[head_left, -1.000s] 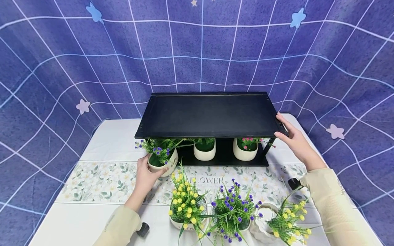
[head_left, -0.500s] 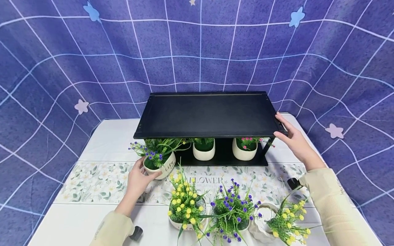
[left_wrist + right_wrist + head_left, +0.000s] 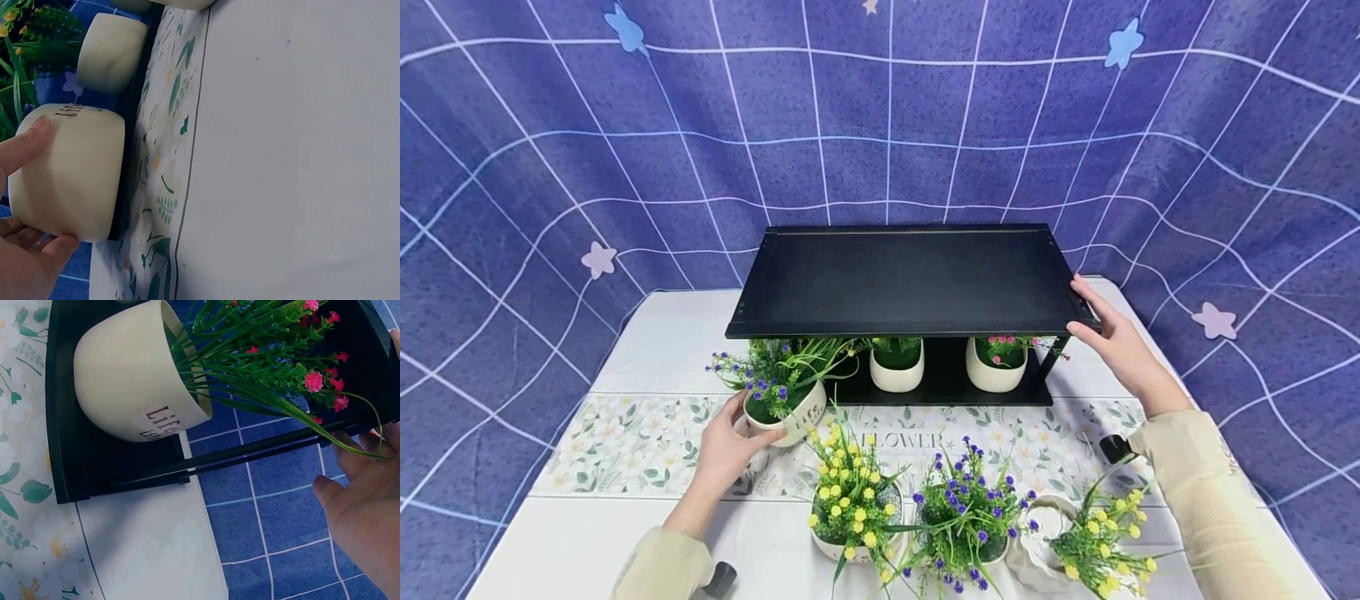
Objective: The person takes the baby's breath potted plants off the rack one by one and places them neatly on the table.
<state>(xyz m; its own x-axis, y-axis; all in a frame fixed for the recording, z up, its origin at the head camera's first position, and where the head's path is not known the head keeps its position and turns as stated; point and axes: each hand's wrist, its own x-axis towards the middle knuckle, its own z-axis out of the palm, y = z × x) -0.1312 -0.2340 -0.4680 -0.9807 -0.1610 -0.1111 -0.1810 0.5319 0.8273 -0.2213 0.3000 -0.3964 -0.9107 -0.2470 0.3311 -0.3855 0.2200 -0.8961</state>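
In the head view, my left hand (image 3: 724, 446) grips a cream flowerpot (image 3: 797, 422) with purple flowers, by its front-left side. The pot sits at the left front corner of the black two-tier shelf (image 3: 910, 283); whether its base touches the lower board, I cannot tell. Lettering marks its cream wall (image 3: 75, 175) in the left wrist view, with thumb and fingers around it. My right hand (image 3: 1123, 354) holds the right edge of the upper board. In the right wrist view, some fingers of that hand (image 3: 369, 494) hang below the board, near the corner post (image 3: 250, 450).
Two more cream pots stand on the lower board: one in the middle (image 3: 897, 367), one with pink flowers (image 3: 997, 367) at right. In front are a yellow-flowered pot (image 3: 853, 500), a purple-flowered pot (image 3: 966, 517) and another pot (image 3: 1045, 542) beside yellow flowers. A floral cloth (image 3: 640, 442) covers the table.
My left hand has moved left and toward me, bringing the purple-flowered pot out from the shelf's left end. My right hand has stayed at the shelf's right edge.
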